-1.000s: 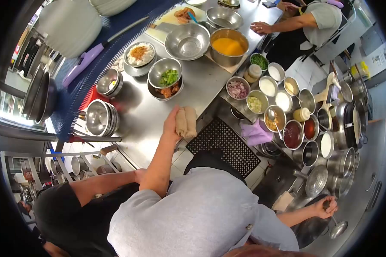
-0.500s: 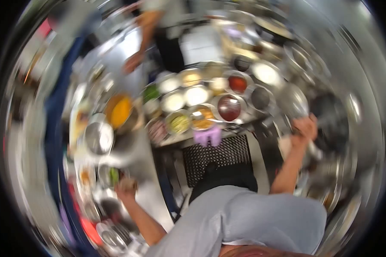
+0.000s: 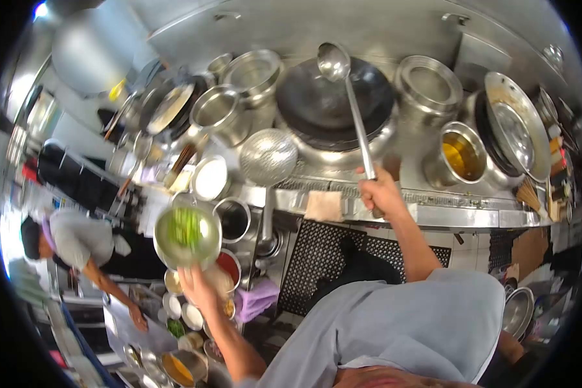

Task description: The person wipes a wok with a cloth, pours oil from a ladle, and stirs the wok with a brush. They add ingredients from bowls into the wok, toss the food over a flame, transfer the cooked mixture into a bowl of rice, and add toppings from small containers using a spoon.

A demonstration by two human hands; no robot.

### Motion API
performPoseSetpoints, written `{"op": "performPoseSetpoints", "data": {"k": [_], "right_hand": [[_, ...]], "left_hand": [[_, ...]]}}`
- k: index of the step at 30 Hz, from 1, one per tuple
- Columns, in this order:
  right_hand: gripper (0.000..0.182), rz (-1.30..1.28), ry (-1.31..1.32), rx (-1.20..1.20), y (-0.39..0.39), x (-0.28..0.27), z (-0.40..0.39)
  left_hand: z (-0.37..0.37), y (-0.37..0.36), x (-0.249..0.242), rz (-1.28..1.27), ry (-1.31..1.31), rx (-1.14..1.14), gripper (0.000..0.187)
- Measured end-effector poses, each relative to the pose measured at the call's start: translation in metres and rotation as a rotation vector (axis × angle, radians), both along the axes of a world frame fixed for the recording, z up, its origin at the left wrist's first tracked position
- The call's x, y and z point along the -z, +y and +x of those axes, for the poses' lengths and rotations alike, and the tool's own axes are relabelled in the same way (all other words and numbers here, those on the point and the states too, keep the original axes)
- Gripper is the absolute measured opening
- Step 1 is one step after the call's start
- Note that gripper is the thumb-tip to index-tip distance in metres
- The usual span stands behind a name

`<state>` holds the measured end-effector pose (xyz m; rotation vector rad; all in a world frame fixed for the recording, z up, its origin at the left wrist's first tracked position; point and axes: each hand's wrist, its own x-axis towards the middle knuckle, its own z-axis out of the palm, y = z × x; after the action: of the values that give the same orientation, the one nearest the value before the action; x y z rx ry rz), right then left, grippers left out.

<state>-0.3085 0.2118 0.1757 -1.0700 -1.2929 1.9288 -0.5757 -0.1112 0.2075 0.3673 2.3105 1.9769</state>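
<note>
My left hand (image 3: pixel 199 288) grips the near rim of a metal bowl (image 3: pixel 164 242) that has cut green vegetables (image 3: pixel 184 227) in it. The bowl is held above the containers on the left. In my right hand (image 3: pixel 383 194) is the handle of a long steel ladle (image 3: pixel 357 119), fingers wrapped round it. The ladle's round head reaches over a large dark wok (image 3: pixel 304 97) on the stove. Between the bowl and the wok, a perforated skimmer (image 3: pixel 268 157) rests with its handle toward me.
A pot of yellow liquid (image 3: pixel 462 158) and a leaning metal basin (image 3: pixel 537 145) stand right of the wok. Stacked pots (image 3: pixel 252 71) are left of it. A folded cloth (image 3: pixel 324 206) lies on the stove's front edge. A person (image 3: pixel 84 239) works at the far left.
The view has swung right, from the ingredient counter to the stove. My left hand has lifted the bowl of greens off the left table. The ladle now shows clearly in my right hand.
</note>
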Motion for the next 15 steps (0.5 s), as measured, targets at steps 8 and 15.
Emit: {"op": "performPoseSetpoints", "data": {"k": [8, 15], "right_hand": [[0.034, -0.418, 0.365, -0.079, 0.044, 0.010, -0.017], [0.038, 0.104, -0.380, -0.185, 0.104, 0.009, 0.069]], "left_hand": [[-0.018, 0.478, 0.054, -0.505, 0.948, 0.470, 0.029], [-0.046, 0.550, -0.003, -0.393, 1.240, 0.278, 0.025]]}}
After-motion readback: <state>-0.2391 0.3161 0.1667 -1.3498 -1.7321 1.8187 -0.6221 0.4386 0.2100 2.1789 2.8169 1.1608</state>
